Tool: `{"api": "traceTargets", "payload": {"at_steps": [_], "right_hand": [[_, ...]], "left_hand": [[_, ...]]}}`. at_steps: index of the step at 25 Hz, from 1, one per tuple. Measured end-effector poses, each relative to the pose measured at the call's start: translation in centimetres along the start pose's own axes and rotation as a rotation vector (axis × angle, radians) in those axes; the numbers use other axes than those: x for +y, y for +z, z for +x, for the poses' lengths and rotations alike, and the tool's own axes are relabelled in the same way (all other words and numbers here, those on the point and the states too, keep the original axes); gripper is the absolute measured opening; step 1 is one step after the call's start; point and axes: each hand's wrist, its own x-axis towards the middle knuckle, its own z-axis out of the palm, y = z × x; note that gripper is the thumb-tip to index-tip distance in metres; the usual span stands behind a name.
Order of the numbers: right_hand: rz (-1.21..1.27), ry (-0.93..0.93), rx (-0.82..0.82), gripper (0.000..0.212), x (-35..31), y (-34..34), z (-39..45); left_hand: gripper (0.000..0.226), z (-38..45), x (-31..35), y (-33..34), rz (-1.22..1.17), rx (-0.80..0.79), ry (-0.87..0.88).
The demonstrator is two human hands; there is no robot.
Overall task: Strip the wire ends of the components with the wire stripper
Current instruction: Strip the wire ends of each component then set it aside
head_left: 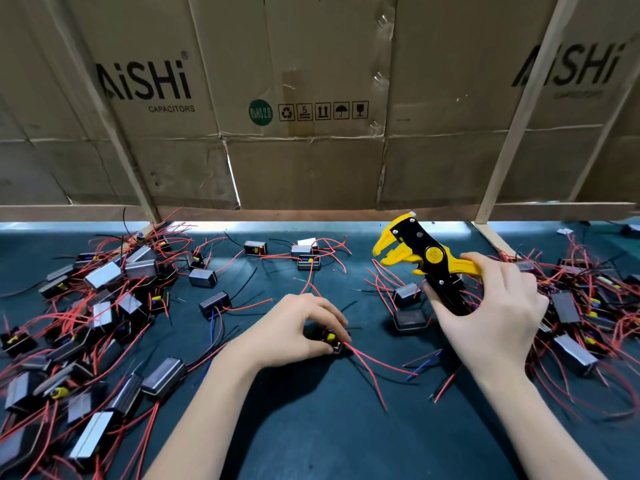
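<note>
Left hand (298,327) pinches small black boxed component (331,341) at 6 o'clock; right hand (491,306) grips yellow-black wire stripper (420,256) at 3 o'clock, its jaws agape; thin red leads (367,367) splay, so mis-seating risks nicked strands.

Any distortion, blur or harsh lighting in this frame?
Head view: wide-angle bending bows the cardboard wall and its battens; bright strip under the wall, hands cast soft shadows on the mat; wire stripper sharp, corners softer.
</note>
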Motion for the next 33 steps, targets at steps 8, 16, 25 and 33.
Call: {"api": "traceTargets", "payload": {"at_steps": [8, 16, 25, 33], "right_hand": [[0.023, 0.000, 0.001, 0.056, 0.1, -0.1, 0.0], [-0.105, -0.166, -0.075, 0.055, -0.4, 0.5, -0.6], [-0.173, -0.134, -0.168, 0.060, 0.2, 0.8, -0.9], [-0.148, -0.158, -0.226, 0.058, -0.1, 0.8, -1.0]], "left_hand": [[0.024, 1.5, 1.5, 2.2, -0.174, 0.614, -0.265], [0.007, 2.1, 0.0, 3.7, -0.286, 0.462, -0.328], [0.031, 2.1, 0.2, 3.9, -0.363, 0.298, -0.228], [0.030, 2.1, 0.1, 4.0, -0.307, 0.288, -0.197]]}}
